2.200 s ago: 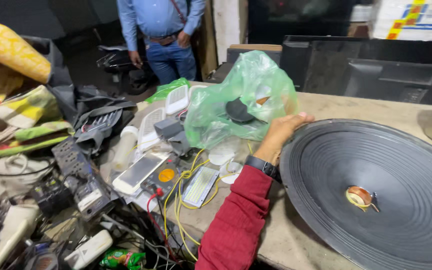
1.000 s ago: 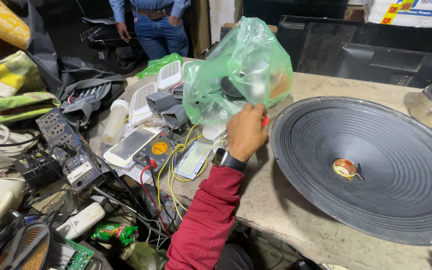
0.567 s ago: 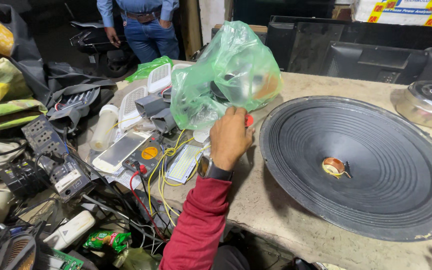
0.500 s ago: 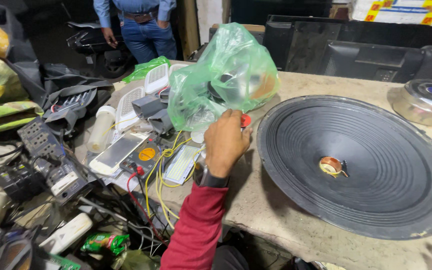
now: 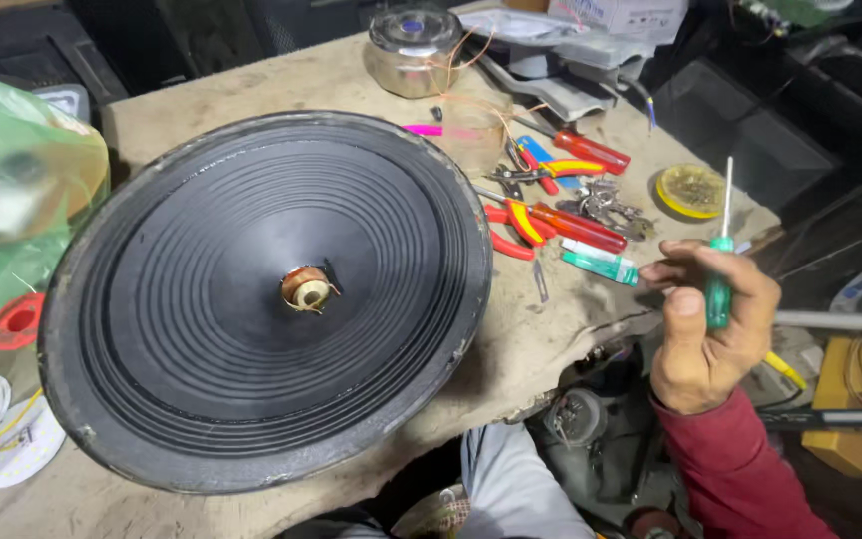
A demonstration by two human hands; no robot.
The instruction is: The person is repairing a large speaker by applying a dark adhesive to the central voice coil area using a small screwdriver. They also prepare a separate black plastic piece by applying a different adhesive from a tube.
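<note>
Your right hand (image 5: pixel 710 329) pinches a green-handled screwdriver (image 5: pixel 719 269) upright, lower right.
Black speaker cone (image 5: pixel 261 289) fills the bench (image 5: pixel 551 329) centre-left.

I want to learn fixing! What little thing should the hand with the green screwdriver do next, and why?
Probably swing the green screwdriver left toward the copper coil in the middle of the speaker cone. The right hand holds it upright, off the bench's edge, and the coil is the only exposed part on the cone.
</note>
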